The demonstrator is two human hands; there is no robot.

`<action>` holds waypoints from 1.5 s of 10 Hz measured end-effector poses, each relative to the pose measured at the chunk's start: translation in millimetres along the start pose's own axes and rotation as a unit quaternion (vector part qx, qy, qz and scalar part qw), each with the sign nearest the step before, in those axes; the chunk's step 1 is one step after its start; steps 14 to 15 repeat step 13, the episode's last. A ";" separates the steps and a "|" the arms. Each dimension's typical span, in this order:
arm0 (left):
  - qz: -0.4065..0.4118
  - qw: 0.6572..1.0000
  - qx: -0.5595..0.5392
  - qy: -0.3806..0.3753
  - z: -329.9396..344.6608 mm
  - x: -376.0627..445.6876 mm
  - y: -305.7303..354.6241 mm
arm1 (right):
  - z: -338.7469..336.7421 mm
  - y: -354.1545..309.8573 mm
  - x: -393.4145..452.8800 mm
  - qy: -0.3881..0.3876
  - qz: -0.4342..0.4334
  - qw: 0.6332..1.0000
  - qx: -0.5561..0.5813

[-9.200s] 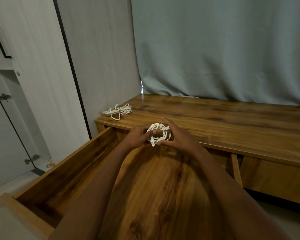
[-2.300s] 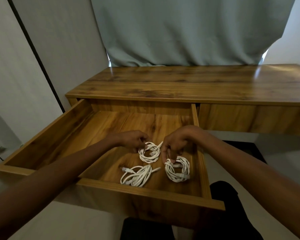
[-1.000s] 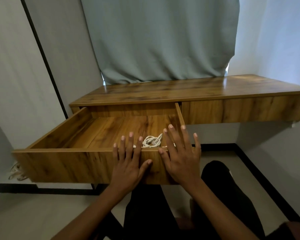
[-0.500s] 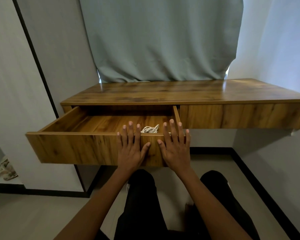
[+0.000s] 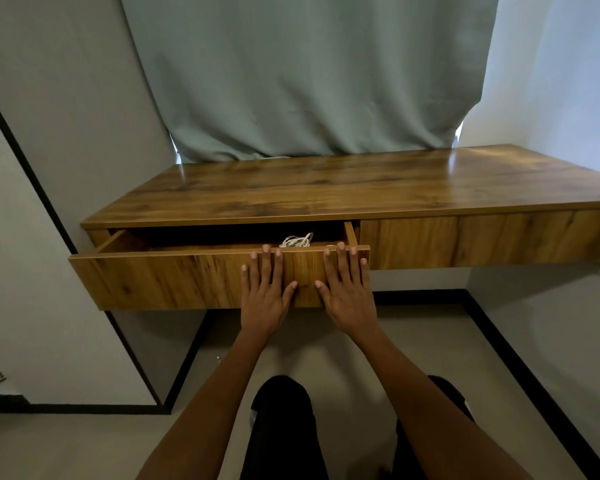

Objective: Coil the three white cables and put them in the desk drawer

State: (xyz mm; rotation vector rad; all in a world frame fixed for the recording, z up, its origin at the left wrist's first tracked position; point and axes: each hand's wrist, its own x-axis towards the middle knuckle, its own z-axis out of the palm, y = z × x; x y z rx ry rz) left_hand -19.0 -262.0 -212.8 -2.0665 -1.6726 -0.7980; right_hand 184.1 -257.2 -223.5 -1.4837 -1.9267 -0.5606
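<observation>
The wooden desk drawer (image 5: 160,278) stands only a little way out from the desk (image 5: 361,188). A bit of coiled white cable (image 5: 297,240) shows over the drawer's front edge; the other coils are hidden inside. My left hand (image 5: 265,292) lies flat against the drawer front with straight fingers, fingertips at its top edge. My right hand (image 5: 347,289) presses flat on the same front, further right near the drawer's end. Neither hand holds anything.
A grey-green curtain (image 5: 309,74) hangs behind the desk. A pale cabinet wall (image 5: 66,133) with a black strip stands left. A second drawer front (image 5: 482,237) sits shut at the right. My dark-trousered legs (image 5: 284,427) are below, over the grey floor.
The drawer has slid further into the desk under both flat hands. Less of its inside and of the cables shows than half a second ago.
</observation>
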 end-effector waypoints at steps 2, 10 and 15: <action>-0.016 1.000 -0.004 -0.014 41.1 23.6 -4.0 | 42.5 17.6 21.1 -0.022 0.009 1.000 -0.004; -0.025 0.998 -0.013 -0.051 78.2 85.3 -20.1 | 90.0 37.9 78.7 -0.078 0.034 0.996 -0.014; -0.002 0.996 -0.080 -0.049 34.2 86.2 10.1 | 27.6 44.6 77.2 -0.048 0.004 0.997 0.063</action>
